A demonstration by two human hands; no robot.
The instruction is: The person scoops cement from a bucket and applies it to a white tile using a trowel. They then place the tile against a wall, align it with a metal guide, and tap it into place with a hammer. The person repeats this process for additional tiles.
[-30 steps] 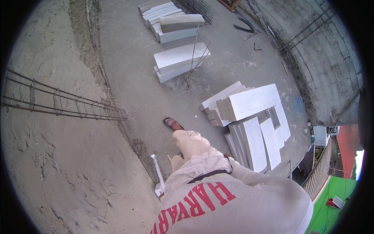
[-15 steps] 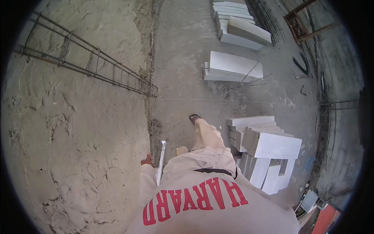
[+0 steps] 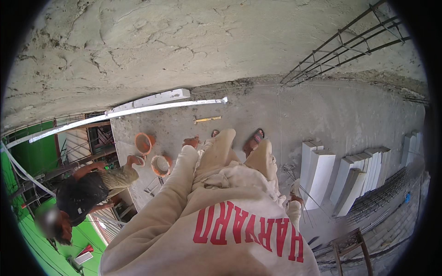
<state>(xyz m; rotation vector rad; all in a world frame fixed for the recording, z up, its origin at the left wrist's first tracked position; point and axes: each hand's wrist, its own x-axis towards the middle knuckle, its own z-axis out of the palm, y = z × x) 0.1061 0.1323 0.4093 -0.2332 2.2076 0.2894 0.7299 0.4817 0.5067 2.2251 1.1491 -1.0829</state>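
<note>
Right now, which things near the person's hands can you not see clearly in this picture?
Head view only.
Left hand: small, partly under its sleeve; grip unclear.
Right hand: mostly hidden by the sweatshirt.
Orange buckets: contents too small to tell.
</note>
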